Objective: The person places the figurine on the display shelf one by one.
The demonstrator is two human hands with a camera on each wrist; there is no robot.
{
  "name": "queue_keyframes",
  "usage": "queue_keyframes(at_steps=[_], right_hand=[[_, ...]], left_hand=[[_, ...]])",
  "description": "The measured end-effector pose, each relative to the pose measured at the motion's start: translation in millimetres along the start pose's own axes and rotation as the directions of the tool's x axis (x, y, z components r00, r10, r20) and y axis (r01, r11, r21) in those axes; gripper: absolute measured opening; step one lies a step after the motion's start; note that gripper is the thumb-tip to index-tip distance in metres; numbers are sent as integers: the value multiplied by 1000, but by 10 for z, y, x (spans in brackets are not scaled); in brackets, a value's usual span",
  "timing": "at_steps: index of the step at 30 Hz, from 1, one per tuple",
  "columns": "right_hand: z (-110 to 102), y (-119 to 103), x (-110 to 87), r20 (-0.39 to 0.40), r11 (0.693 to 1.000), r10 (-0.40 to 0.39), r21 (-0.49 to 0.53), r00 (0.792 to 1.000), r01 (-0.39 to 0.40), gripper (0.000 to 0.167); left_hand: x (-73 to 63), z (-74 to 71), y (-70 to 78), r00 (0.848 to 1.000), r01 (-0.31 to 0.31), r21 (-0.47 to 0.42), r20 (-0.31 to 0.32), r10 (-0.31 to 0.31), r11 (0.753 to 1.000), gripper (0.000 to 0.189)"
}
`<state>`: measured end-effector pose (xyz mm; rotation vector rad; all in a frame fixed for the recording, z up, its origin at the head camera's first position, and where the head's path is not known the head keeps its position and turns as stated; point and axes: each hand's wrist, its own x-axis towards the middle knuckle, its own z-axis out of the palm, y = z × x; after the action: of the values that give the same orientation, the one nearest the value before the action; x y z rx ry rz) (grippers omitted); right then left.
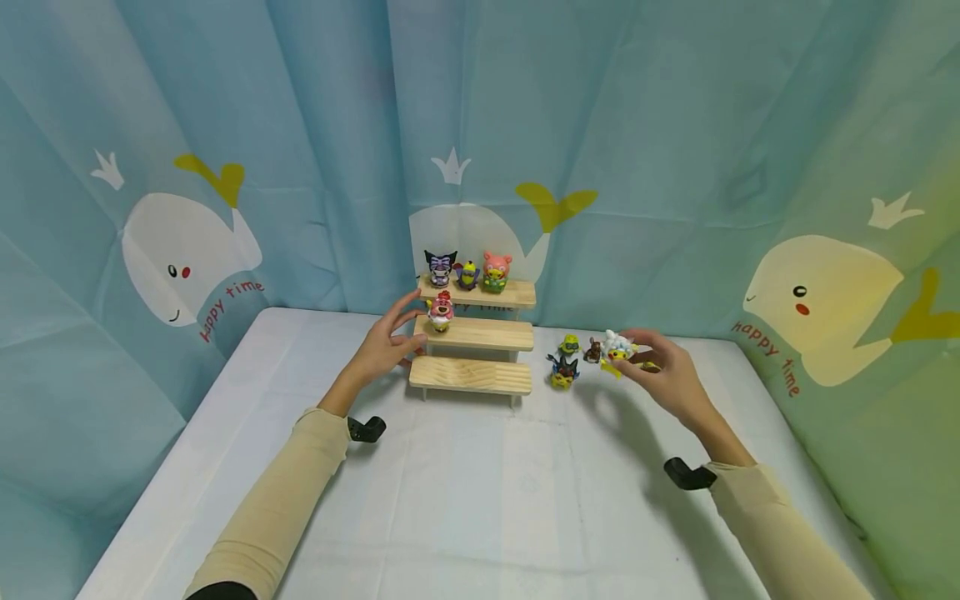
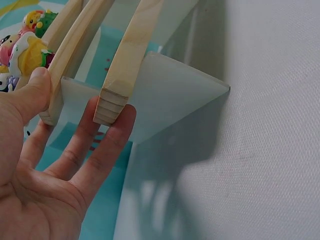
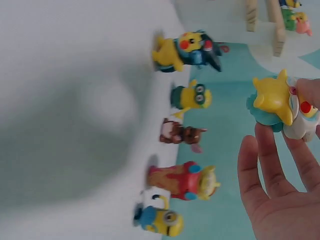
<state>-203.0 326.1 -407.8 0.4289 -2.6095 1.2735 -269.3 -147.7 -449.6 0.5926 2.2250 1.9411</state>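
Observation:
My left hand holds the left end of a three-tier wooden display stand. In the left wrist view the thumb lies on one plank and two fingertips touch the plank below it. Up in the air at the right, my right hand pinches a yellow figurine with a fluffy white hood. Seen from the right wrist, this figurine's yellow part faces the camera. On the middle tier, near the left hand, stands a pink figurine with a red top.
Along the top tier are a black-eared figurine, a yellow-and-purple one and a pink one. Beside the right hand stand a dark-hooded yellow figurine, a brown mouse-like one, a red-clothed one and two minions. A curtain hangs behind.

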Motion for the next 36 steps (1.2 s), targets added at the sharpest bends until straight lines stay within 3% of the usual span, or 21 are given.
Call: queue_keyframes(at_steps=[6, 19, 28, 36], right_hand=[[-43, -118, 23, -9, 999, 7, 43, 1000, -6, 47], [-38, -199, 116, 4, 997, 14, 72, 1000, -14, 49], [28, -412, 283, 47, 997, 18, 69, 999, -21, 49], [182, -614, 451, 59, 997, -35, 77, 998, 30, 46]], left_hand=[[-82, 24, 183, 1000, 6, -10, 2, -6, 1000, 80], [-82, 11, 175, 1000, 20, -13, -1, -20, 1000, 79], [-76, 7, 150, 1000, -7, -4, 8, 7, 1000, 79], [-69, 17, 149, 1000, 0, -12, 9, 0, 1000, 79]])
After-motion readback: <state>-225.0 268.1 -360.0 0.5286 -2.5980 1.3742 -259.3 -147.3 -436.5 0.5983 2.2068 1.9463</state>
